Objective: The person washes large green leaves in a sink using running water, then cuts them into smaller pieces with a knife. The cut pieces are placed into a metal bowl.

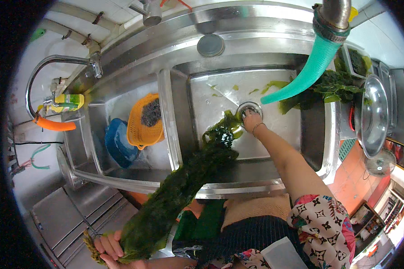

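A long bunch of dark green seaweed (175,191) runs from the lower left over the front rim into the right sink basin (276,141). My left hand (109,248) grips its yellowish root end at the lower left. With the arm stretched down into the basin, my right hand (251,119) reaches to the round metal drain (249,105); the fingertips are partly hidden, and whether they hold anything is unclear. The seaweed's wet tip lies just left of that hand. Small green scraps (235,87) lie on the basin floor.
A green hose (299,77) hangs over the right basin, near more seaweed (333,85) on its right edge. The left basin holds an orange basket (138,124) and a blue basket (119,148). A metal bowl (375,117) stands at right; a round lid (210,45) rests behind.
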`<state>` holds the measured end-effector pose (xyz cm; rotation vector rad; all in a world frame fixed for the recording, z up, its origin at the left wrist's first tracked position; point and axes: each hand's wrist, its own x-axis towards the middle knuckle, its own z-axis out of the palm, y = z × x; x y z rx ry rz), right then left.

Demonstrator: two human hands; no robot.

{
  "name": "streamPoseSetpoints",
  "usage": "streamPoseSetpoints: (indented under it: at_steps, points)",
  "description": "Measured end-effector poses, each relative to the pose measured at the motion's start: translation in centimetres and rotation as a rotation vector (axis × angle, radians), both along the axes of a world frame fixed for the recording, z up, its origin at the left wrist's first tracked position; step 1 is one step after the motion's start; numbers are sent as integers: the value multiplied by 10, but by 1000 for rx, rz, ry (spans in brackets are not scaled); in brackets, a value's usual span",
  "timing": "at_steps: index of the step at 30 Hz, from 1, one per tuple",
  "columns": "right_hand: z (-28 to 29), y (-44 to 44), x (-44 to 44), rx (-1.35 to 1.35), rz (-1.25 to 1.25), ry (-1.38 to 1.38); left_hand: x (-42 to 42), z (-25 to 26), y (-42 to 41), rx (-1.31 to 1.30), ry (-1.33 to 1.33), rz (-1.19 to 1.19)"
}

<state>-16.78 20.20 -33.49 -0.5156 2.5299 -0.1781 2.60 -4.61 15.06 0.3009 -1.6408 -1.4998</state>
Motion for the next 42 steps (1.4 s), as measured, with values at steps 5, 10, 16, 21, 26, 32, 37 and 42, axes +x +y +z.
streamPoseSetpoints:
  at_steps: [5,10,16,21,26,32,37,42]
  points:
    - [30,-7,-3,146,399,-45,-2,8,7,390,101,-24]
    - [76,-17,-19,245,510,-98,6,9,3,356,7,-137]
    - [43,14,-28,-51,350,-177,12,5,25,474,33,-154]
    - [74,61,-14,-876,-526,-1082,20,4,49,641,86,-185]
    - [144,103,2,-1351,-754,-1277,25,-4,86,623,92,-186]
    - [184,148,3,-1557,-732,-1345,24,-27,126,545,80,-190]
    - [216,160,21,-1430,-756,-1213,26,-38,160,604,194,-108]
    - [184,172,35,-1038,-654,-927,39,-68,175,775,136,127]
